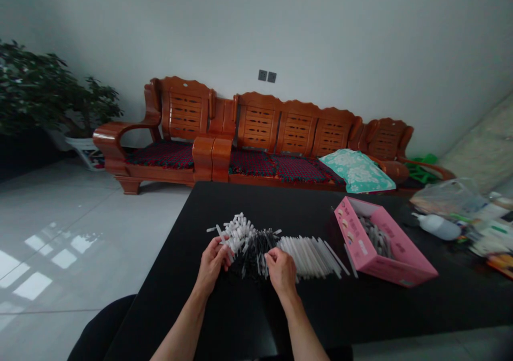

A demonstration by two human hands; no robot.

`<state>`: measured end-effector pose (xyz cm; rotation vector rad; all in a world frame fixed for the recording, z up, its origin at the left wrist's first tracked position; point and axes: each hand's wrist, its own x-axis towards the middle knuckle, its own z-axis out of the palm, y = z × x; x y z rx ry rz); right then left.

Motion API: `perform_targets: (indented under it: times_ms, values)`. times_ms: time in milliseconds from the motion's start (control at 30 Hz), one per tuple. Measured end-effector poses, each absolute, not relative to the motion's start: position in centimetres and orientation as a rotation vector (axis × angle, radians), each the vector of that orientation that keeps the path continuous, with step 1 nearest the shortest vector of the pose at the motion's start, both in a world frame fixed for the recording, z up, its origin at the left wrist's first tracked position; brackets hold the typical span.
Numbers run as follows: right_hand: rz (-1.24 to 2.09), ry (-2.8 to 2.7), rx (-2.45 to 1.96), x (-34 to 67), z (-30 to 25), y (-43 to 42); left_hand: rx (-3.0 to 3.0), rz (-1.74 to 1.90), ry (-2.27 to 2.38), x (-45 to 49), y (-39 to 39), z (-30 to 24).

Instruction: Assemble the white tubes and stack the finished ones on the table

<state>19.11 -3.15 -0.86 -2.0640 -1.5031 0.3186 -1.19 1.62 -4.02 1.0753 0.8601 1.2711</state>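
A pile of small white caps [239, 228], black pen parts [256, 251] and long white tubes [310, 255] lies in the middle of the black table [360, 307]. My left hand [212, 265] is closed in a pinch on a thin white tube at the pile's left edge. At the pile's near side my right hand [281, 270] has its fingers curled into the black parts; what they grip is hidden.
An open pink box [395, 270] with grey parts stands right of the pile. A white bottle [438, 226], a clear bag and packets crowd the table's right end. Behind are a wooden sofa [256, 136], a potted plant [36, 88] and a tiled floor on the left.
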Motion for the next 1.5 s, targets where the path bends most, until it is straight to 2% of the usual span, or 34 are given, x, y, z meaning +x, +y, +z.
perform_targets:
  times_ms: [400,533,600,700,767,833,1500]
  values:
    - [0.210,-1.633,-2.309,17.8,-1.0,-2.0,1.075,1.246,0.875,-1.2,1.5,-4.1]
    - [0.227,-1.558,-2.207,17.4,0.0,-2.6,1.003,1.268,0.846,-1.2,1.6,-4.3]
    - [0.330,-1.576,-2.006,17.1,0.7,-3.6,0.891,1.309,0.830,-1.3,1.9,-4.3]
    - [0.703,-1.615,-1.692,16.3,1.5,-5.6,0.681,1.391,0.822,-1.6,2.5,-4.1]
    - [0.942,-1.582,-1.596,15.7,1.9,-6.8,0.601,1.435,0.811,-1.8,2.8,-3.8]
    - [1.046,-1.556,-1.565,15.2,2.1,-7.7,0.580,1.459,0.790,-2.0,3.1,-3.4]
    - [0.847,-1.665,-1.603,14.6,1.7,-7.4,0.732,1.376,0.856,-1.5,2.1,-2.9]
